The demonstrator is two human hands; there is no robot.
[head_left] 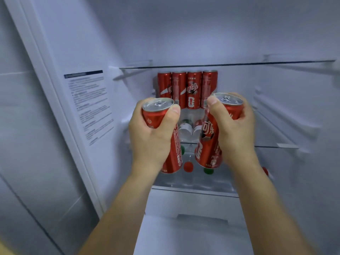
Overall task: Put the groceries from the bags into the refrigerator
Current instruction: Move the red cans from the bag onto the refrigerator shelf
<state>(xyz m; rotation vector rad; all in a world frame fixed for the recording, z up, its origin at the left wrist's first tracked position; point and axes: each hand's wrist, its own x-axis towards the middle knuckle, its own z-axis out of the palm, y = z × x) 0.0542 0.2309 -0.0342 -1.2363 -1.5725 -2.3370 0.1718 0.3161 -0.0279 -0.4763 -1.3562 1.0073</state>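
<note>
Red cans, one gripped upright in each hand: left hand (150, 133) holds left can (160, 118), right hand (233, 129) right can (209, 137).

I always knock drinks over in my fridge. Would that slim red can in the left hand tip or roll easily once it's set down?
Probably tippy: the cola can in the left hand is tall and narrow. On its side it would likely roll, being round and smooth. It looks unopened, tab flat, so probably heavy enough to stay put unless bumped.

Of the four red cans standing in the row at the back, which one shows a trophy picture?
The third can from the left; the others show none.
</note>
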